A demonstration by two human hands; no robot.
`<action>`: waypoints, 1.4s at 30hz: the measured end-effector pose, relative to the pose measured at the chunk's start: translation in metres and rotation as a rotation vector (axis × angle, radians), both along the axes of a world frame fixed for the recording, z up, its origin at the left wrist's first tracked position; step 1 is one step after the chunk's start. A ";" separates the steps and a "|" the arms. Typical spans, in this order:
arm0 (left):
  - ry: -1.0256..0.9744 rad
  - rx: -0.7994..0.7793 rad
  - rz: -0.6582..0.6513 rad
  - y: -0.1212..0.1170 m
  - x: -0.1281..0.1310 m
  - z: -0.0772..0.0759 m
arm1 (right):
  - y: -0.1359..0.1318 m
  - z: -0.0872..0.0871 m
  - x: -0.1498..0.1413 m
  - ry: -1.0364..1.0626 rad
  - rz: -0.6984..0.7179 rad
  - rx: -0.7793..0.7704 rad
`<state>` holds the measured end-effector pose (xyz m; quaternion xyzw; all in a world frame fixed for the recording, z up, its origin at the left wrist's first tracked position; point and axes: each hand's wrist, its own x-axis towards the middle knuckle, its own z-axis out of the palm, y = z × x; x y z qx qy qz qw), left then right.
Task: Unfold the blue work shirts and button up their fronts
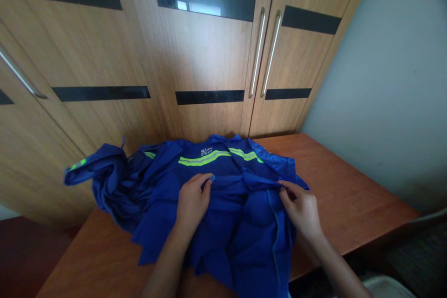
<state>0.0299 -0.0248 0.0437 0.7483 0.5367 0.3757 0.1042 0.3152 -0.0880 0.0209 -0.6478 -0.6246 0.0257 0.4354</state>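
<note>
A blue work jacket (220, 200) with yellow-green reflective stripes lies spread over the wooden table. White print shows near its top, above the stripe. My left hand (193, 198) pinches the fabric near the middle, with a small round blue button-like piece at its fingertips. To the right, my right hand (302, 205) is closed on a fold of the same jacket. Between the two hands the cloth is drawn into a nearly straight edge. Below them the fabric hangs in loose folds toward me. A bunched part of the garment (115, 181) with a striped end lies at the left.
The reddish-brown table (335, 195) stands against a wooden wardrobe (209, 56) with black strips and metal handles (258, 53). A pale wall (391, 88) rises on the right. A dark seat-like object (415, 247) is at the lower right, partly out of view.
</note>
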 end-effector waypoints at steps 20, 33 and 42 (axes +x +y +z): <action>0.517 -0.129 -0.117 0.008 0.064 0.008 | 0.071 0.040 -0.061 -0.104 0.594 -0.290; 0.175 -0.090 -0.198 0.015 0.044 -0.010 | 0.074 0.010 -0.063 0.042 0.499 -0.265; -0.130 -0.136 -0.199 0.022 0.039 -0.016 | 0.068 0.020 -0.079 -0.128 0.414 -0.088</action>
